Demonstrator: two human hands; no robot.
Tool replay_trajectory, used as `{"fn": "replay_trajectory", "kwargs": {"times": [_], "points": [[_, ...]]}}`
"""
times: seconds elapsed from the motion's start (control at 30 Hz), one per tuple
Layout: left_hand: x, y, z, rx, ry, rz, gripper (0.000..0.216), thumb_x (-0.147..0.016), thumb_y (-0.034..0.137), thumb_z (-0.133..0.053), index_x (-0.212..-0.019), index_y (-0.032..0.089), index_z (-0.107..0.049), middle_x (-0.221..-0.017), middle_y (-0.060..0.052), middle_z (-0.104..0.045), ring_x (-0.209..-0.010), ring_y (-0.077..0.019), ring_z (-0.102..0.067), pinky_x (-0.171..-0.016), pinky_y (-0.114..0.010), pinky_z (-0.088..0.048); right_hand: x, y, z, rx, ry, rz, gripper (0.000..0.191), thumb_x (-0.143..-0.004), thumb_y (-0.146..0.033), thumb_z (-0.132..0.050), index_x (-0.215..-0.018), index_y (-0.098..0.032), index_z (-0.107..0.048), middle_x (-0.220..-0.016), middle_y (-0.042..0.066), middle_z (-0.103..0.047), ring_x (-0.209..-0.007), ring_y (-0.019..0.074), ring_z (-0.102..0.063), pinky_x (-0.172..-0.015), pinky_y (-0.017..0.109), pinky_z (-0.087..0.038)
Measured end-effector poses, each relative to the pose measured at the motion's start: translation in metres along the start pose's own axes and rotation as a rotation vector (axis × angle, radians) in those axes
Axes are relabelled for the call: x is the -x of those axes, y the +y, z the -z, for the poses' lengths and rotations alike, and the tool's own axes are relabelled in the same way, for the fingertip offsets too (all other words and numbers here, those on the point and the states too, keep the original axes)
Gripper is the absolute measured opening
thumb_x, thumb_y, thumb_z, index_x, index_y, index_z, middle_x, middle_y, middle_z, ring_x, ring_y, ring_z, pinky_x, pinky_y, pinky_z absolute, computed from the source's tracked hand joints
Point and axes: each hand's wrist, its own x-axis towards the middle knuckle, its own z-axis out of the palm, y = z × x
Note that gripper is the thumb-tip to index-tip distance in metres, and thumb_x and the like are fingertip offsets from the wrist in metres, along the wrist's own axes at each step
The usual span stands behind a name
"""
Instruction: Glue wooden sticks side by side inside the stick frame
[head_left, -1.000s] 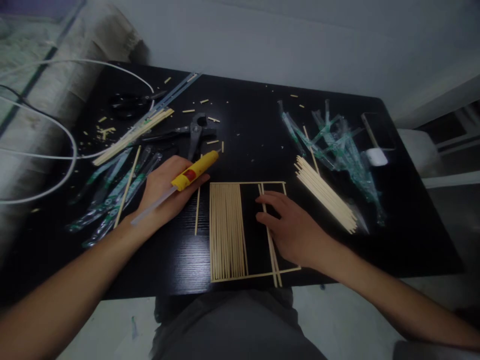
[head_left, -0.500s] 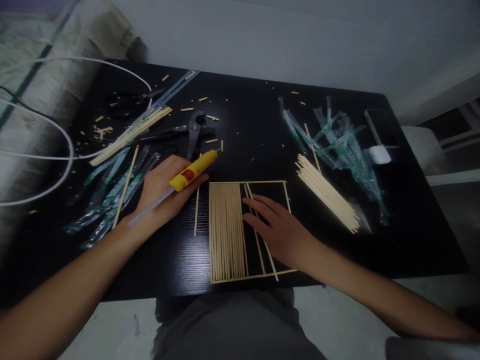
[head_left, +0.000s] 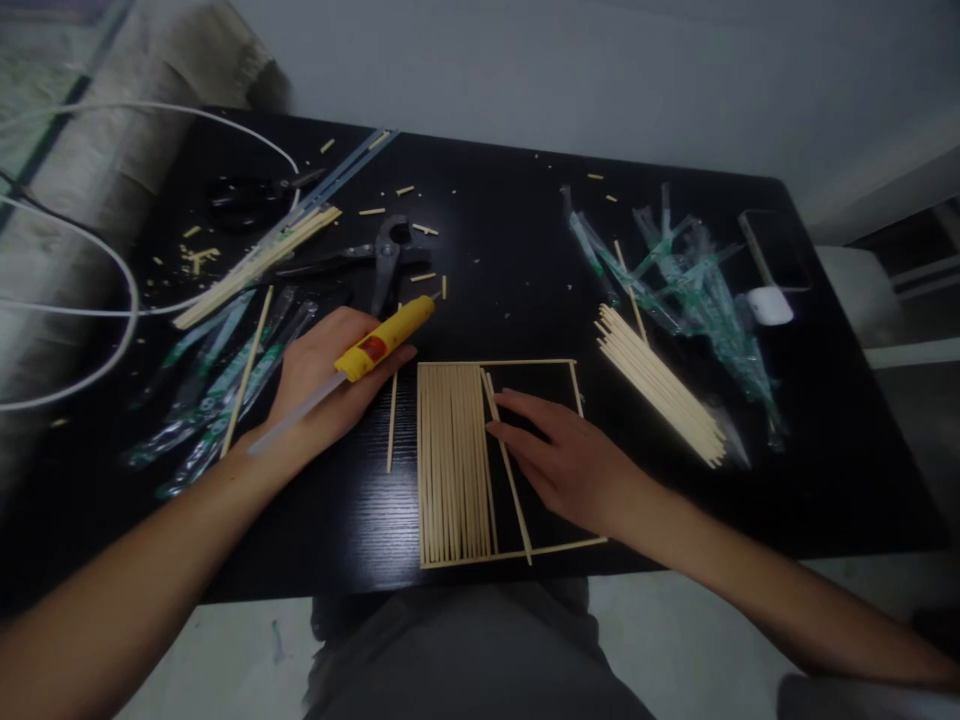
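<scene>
My left hand (head_left: 322, 375) is closed round a yellow hot glue gun (head_left: 386, 338), nozzle pointing up and right, a clear glue stick (head_left: 296, 412) sticking out of its back. My right hand (head_left: 566, 455) reaches over a thin wooden frame (head_left: 525, 361). Thumb and forefinger tips are on a slanted wooden stick (head_left: 516, 500), whose lower end crosses the frame's bottom rail. A row of wooden sticks (head_left: 452, 465) laid side by side fills the frame's left part. Next to that row lies another slightly slanted stick (head_left: 492, 500).
Loose sticks (head_left: 660, 385) and crumpled plastic wrappers (head_left: 705, 280) lie to the right, near a phone (head_left: 776, 250) and a white case (head_left: 771, 306). Pliers (head_left: 388, 255), scissors (head_left: 251, 195), more wrappers (head_left: 217, 410), stick offcuts and a white cable (head_left: 131, 290) occupy the left.
The slanted stick under my right hand has swung, its lower end shifting left toward the row. My left hand stays in place with the glue gun.
</scene>
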Motion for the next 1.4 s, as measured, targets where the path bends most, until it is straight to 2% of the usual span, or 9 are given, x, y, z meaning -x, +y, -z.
{"fn": "replay_trajectory", "kwargs": {"times": [0.23, 0.33, 0.53, 0.67, 0.87, 1.03, 1.17, 1.27, 1.4], "points": [[0.0, 0.0, 0.0, 0.002, -0.009, 0.023, 0.035, -0.108, 0.055, -0.066, -0.092, 0.023, -0.066, -0.091, -0.003, -0.067, -0.081, -0.0182, -0.064, -0.072, -0.033, -0.05, -0.008, 0.005, 0.004, 0.066, 0.004, 0.048, 0.034, -0.109, -0.007, -0.058, -0.141, -0.006, -0.069, -0.147, 0.024, -0.073, -0.144, 0.0362, -0.069, -0.112, 0.054, -0.067], [0.0, 0.0, 0.0, 0.002, -0.014, 0.039, 0.036, -0.108, 0.056, -0.066, -0.091, 0.023, -0.065, -0.091, -0.002, -0.068, -0.082, -0.0178, -0.064, -0.072, -0.033, -0.051, -0.01, 0.006, 0.006, 0.08, 0.006, 0.035, 0.032, -0.11, -0.01, -0.06, -0.14, -0.009, -0.071, -0.145, 0.022, -0.075, -0.143, 0.0346, -0.071, -0.11, 0.052, -0.068], [0.0, 0.003, 0.003, -0.011, -0.051, 0.072, 0.032, -0.107, 0.053, -0.068, -0.093, 0.025, -0.067, -0.095, -0.004, -0.07, -0.085, -0.0196, -0.066, -0.075, -0.036, -0.052, -0.014, 0.004, 0.006, 0.03, 0.023, 0.032, 0.029, -0.111, -0.019, -0.065, -0.138, -0.011, -0.073, -0.143, 0.022, -0.076, -0.141, 0.0343, -0.072, -0.109, 0.053, -0.069], [-0.001, 0.005, 0.004, 0.008, -0.048, 0.076, 0.032, -0.106, 0.053, -0.069, -0.093, 0.024, -0.068, -0.094, -0.004, -0.071, -0.086, -0.0205, -0.067, -0.076, -0.037, -0.053, -0.016, 0.007, 0.008, -0.02, 0.018, 0.024, 0.03, -0.11, -0.016, -0.066, -0.139, -0.014, -0.074, -0.145, 0.02, -0.076, -0.141, 0.0328, -0.072, -0.11, 0.052, -0.068], [-0.001, 0.006, 0.004, -0.009, -0.052, 0.095, 0.032, -0.106, 0.054, -0.069, -0.094, 0.024, -0.069, -0.095, -0.003, -0.072, -0.087, -0.0206, -0.068, -0.076, -0.036, -0.053, -0.02, 0.017, 0.011, -0.035, -0.004, 0.085, 0.027, -0.11, -0.021, -0.069, -0.135, -0.013, -0.075, -0.145, 0.018, -0.076, -0.141, 0.0327, -0.072, -0.112, 0.051, -0.068], [0.001, 0.006, 0.003, -0.031, -0.036, 0.055, 0.029, -0.107, 0.051, -0.069, -0.096, 0.024, -0.069, -0.096, -0.002, -0.073, -0.088, -0.0192, -0.069, -0.078, -0.035, -0.054, -0.02, 0.019, 0.006, -0.008, 0.056, 0.125, 0.026, -0.109, -0.023, -0.071, -0.132, -0.011, -0.074, -0.14, 0.019, -0.079, -0.137, 0.0325, -0.075, -0.109, 0.049, -0.069], [0.001, 0.008, 0.004, -0.036, -0.03, 0.062, 0.027, -0.106, 0.05, -0.071, -0.097, 0.025, -0.07, -0.097, -0.002, -0.075, -0.089, -0.0197, -0.071, -0.079, -0.036, -0.056, -0.018, 0.018, 0.0, -0.032, 0.086, 0.096, 0.023, -0.11, -0.024, -0.071, -0.13, -0.014, -0.075, -0.144, 0.019, -0.077, -0.137, 0.0321, -0.074, -0.108, 0.051, -0.07], [0.001, 0.013, 0.008, -0.036, -0.042, 0.084, 0.026, -0.105, 0.051, -0.071, -0.094, 0.027, -0.07, -0.094, -0.001, -0.075, -0.085, -0.0204, -0.072, -0.075, -0.037, -0.057, -0.016, 0.017, -0.003, -0.067, 0.088, 0.078, 0.024, -0.109, -0.023, -0.073, -0.131, -0.014, -0.075, -0.146, 0.021, -0.074, -0.139, 0.0326, -0.073, -0.11, 0.052, -0.068], [0.003, 0.018, 0.014, -0.066, -0.067, 0.092, 0.027, -0.104, 0.054, -0.07, -0.095, 0.029, -0.07, -0.093, 0.0, -0.074, -0.083, -0.0212, -0.073, -0.071, -0.038, -0.056, -0.015, 0.017, -0.005, -0.078, 0.111, 0.067, 0.027, -0.106, -0.023, -0.076, -0.13, -0.011, -0.075, -0.139, 0.02, -0.077, -0.136, 0.033, -0.073, -0.111, 0.05, -0.068]]}}
